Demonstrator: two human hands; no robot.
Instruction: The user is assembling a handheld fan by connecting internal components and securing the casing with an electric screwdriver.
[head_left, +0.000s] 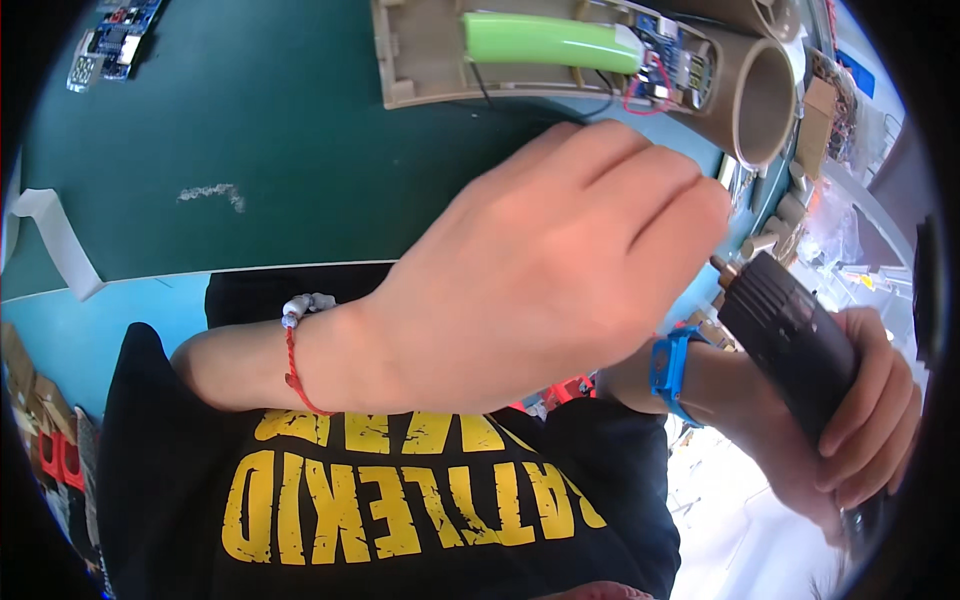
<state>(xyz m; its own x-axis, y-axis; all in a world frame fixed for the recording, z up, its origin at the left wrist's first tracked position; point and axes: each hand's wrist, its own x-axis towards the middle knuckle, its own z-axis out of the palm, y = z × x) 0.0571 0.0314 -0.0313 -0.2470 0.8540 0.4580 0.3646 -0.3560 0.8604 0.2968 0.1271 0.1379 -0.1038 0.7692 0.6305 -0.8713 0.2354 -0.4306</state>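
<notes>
My left hand (545, 265) reaches across the middle of the view with its fingers curled closed. The fingertips face away, so whatever they pinch is hidden. In my right hand (872, 415), at the right, is a black powered screwdriver (790, 335), gripped around its lower body. Its short brass-coloured tip points up toward my left fingers. Just beyond my left hand lies an open beige plastic housing (425, 60). It holds a green cylindrical battery (550, 42) and a small blue circuit board (662, 45), with red and black wires beside them.
Beige round tubes (765, 100) stand at the housing's right end. Loose circuit boards (118, 45) lie at the far left of the green work mat (300, 120). A white strip (62, 240) hangs over the table's left edge. Clutter and cardboard (818, 120) crowd the right.
</notes>
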